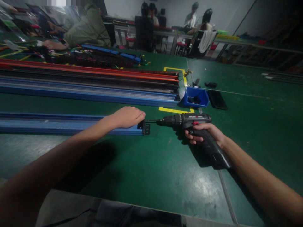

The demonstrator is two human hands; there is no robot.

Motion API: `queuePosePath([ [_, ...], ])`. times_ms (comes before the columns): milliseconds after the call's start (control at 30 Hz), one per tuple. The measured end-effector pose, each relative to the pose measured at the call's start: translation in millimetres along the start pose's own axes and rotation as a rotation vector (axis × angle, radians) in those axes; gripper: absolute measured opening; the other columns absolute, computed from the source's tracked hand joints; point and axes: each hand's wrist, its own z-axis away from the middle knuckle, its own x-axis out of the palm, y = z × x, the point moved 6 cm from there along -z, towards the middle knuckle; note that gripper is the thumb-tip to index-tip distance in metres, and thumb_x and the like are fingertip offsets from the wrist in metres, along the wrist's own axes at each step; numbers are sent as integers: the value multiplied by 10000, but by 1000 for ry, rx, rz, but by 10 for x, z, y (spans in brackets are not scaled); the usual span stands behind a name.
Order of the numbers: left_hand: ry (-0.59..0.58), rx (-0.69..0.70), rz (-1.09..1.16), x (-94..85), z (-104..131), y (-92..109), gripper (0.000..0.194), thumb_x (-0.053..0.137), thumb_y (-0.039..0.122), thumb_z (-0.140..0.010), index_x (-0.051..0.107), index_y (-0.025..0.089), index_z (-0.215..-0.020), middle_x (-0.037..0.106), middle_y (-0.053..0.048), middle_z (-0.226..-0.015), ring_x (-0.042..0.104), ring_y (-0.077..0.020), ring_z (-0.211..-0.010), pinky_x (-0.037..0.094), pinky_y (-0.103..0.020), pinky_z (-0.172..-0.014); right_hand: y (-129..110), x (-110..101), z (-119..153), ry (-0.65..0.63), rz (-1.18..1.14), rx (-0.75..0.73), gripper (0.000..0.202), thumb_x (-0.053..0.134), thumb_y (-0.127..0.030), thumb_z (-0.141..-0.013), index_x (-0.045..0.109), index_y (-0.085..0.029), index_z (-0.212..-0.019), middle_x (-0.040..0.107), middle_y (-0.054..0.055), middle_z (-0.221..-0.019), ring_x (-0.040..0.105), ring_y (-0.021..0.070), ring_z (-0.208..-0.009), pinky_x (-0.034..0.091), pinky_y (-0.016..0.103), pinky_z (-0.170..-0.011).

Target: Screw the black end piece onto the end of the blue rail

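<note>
A long blue metal profile lies on the green table at the left, with a black end piece at its right end. My left hand is closed over the profile near that end, fingers curled around its upper edge. In my right hand is a black cordless drill, gripped by its handle and pointing left. The long bit reaches to the black end piece; whether it sits in a screw is too small to tell.
Red, black and blue profiles lie behind. A blue bin with black parts stands right of them, beside a dark flat object. Cables and blue strips lie farther back, near a person's arm. People sit in the background.
</note>
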Motion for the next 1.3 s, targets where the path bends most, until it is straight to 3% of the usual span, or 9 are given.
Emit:
queuePosePath([
  [500, 18, -28, 68, -23, -3, -12, 461, 255, 368, -1076, 661, 221, -915, 763, -74, -903, 714, -256, -814, 444, -340, -642, -7, 6, 15, 3, -7, 11, 260, 655, -237, -917, 735, -23, -1042, 717, 112, -873, 558, 74, -533, 588, 261, -703],
  [1300, -4, -17, -23, -22, 4, 8, 422, 286, 325, -1069, 686, 201, -1011, 775, -99, -949, 722, -268, -830, 466, -351, -667, -20, -5, 32, 66, 3, 15, 233, 627, -209, -925, 711, -23, -1037, 691, 122, -875, 522, 81, -535, 584, 267, -707],
])
